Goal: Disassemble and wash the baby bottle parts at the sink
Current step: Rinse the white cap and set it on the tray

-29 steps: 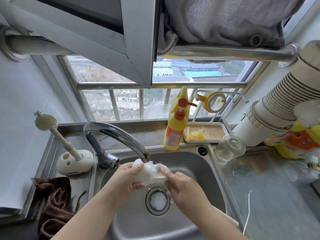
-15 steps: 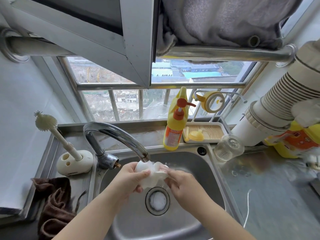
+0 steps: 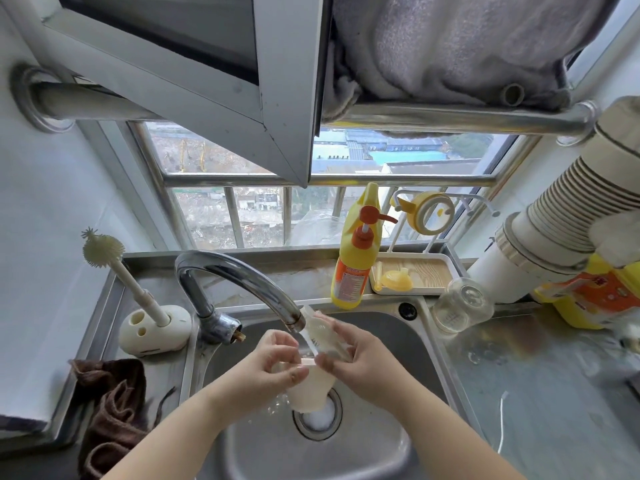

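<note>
Under the tap (image 3: 242,282), left hand (image 3: 273,368) pinches a white part (image 3: 308,389) — right hand (image 3: 363,362) pinches a clear piece (image 3: 325,337). Wet grip may slip — parts would likely drop toward the drain (image 3: 317,419) just below.

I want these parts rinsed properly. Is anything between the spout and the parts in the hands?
Nothing visible. The left hand and right hand hold the white parts over the sink, with the clear piece right under the spout. The drain below is uncovered.
</note>
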Tool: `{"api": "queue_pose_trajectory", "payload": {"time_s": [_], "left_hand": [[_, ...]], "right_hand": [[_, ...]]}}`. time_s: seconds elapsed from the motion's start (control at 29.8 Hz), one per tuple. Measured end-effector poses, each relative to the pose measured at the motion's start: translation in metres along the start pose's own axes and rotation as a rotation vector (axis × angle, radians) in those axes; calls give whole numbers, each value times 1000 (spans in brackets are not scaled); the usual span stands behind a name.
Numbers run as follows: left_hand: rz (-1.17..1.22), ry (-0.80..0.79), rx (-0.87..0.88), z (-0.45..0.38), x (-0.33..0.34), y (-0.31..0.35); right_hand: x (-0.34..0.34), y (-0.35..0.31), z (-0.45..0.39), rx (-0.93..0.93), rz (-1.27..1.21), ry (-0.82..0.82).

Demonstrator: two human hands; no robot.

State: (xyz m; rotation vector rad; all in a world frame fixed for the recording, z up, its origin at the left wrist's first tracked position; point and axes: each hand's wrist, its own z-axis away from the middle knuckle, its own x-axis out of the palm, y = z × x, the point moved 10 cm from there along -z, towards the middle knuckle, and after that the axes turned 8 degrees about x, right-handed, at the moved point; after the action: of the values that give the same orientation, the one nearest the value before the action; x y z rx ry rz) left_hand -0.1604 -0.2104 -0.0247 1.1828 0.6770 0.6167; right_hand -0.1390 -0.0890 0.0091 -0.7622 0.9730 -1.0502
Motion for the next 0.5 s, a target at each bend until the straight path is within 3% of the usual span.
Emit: {"api": "queue_pose_trajectory", "payload": {"time_s": [0.1,0.24,0.34,0.4,0.5], "left_hand": [[165,128,-55,2,-13,-7],[344,228,-176,7,-4,-23],[578,142,-326,10,24,-27],[596,89,-283,7,29,-19],[572,155,-214,4,9,-15]], "right_hand": [[18,2,1,14,-79,-130],[19,11,1,22,-99,30],[21,15,5,17,-172,130],[26,11,8,17,-173,105],[13,8,10,2,-51,103]]}}
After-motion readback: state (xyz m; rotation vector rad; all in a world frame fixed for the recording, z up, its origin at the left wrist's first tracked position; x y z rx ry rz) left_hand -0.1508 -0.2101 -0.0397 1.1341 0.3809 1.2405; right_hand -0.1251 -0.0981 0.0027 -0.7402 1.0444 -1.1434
